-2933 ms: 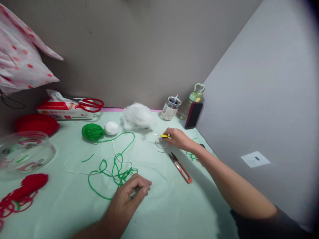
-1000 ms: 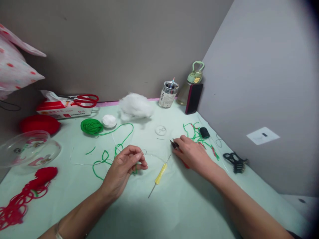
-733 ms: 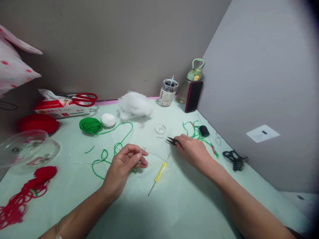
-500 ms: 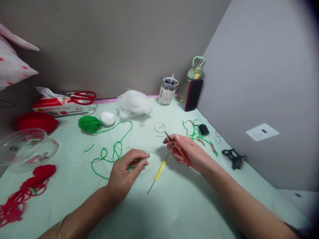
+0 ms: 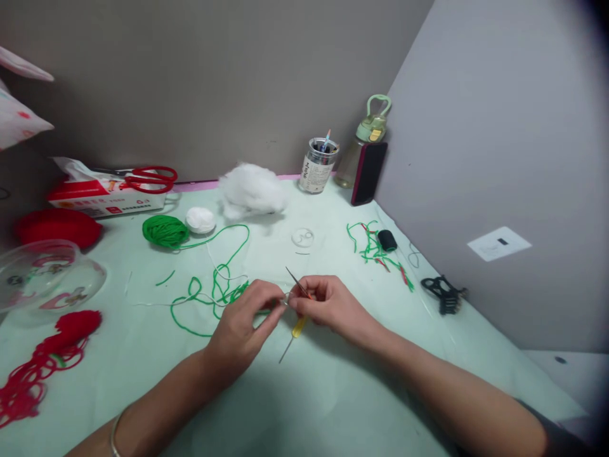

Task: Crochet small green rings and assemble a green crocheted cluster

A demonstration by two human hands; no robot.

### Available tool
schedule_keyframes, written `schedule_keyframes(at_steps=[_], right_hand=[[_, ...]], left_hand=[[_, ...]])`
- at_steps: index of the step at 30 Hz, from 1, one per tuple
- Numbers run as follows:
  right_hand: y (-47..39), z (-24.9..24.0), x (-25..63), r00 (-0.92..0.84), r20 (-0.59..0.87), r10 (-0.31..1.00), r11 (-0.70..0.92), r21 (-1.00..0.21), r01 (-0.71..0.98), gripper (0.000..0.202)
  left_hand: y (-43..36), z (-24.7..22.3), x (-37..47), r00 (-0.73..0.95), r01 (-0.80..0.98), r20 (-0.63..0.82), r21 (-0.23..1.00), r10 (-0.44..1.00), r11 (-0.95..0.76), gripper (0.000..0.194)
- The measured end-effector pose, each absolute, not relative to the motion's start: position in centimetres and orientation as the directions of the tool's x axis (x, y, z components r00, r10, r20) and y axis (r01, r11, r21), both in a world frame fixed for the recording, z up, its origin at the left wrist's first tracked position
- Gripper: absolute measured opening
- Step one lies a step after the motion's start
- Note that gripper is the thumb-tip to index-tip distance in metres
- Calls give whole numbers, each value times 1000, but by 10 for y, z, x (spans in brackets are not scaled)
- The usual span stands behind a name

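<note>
Near the middle of the table, my left hand (image 5: 247,317) pinches a small piece of white yarn (image 5: 285,299) between thumb and fingers. Against its fingertips, my right hand (image 5: 328,304) is closed on small orange-handled scissors (image 5: 298,283), their blades pointing up and left. A yellow-handled crochet hook (image 5: 299,327) lies below the right fingers, its upper part hidden. Loose green yarn (image 5: 190,327) loops left of my left hand and runs back to a green ball (image 5: 165,231), beside a white ball (image 5: 200,220).
White stuffing (image 5: 252,190), a pen cup (image 5: 318,166), a bottle (image 5: 349,162) and a phone (image 5: 370,173) stand along the back. Yarn scraps (image 5: 373,247), black thread (image 5: 387,240) and a hair claw (image 5: 445,294) lie right. Red yarn (image 5: 78,330) lies left.
My right hand has moved left and down with the scissors and now meets the left fingertips, covering part of the crochet hook. The view has shifted slightly.
</note>
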State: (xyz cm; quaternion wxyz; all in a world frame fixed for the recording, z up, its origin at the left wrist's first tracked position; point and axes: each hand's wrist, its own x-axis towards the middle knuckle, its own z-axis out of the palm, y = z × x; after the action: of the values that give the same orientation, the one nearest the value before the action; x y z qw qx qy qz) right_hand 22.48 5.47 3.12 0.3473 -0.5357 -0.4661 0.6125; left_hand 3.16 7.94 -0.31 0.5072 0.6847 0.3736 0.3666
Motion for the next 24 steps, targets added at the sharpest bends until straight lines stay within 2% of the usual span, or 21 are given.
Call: schedule_keyframes(at_steps=[3,6,8,10,17,24], right_hand=[[52,28,225,-154,-221,963,-203,-971,125,24],[48,25,224,-154,-141,978,-104,-969,226,23],[47,26,224,-153,-96,983,-50,-958,282,21],[48,28,225,-153,-88,984,-44,-962,270,20],[54,34,226,-265,-228,937,-227,-973,34,28],[55,31,222,-239,-274,932,-302,-949,-88,26]], left_hand=[[80,4,37,464,42,-145,989,874,142,16],[83,6,37,522,-5,-235,961,820,278,16],[85,6,36,518,-33,-249,950,818,310,15],[86,5,34,514,-61,-259,940,818,336,15],[86,7,33,476,-27,-251,954,843,299,14],[83,13,40,446,43,-246,966,861,254,11]])
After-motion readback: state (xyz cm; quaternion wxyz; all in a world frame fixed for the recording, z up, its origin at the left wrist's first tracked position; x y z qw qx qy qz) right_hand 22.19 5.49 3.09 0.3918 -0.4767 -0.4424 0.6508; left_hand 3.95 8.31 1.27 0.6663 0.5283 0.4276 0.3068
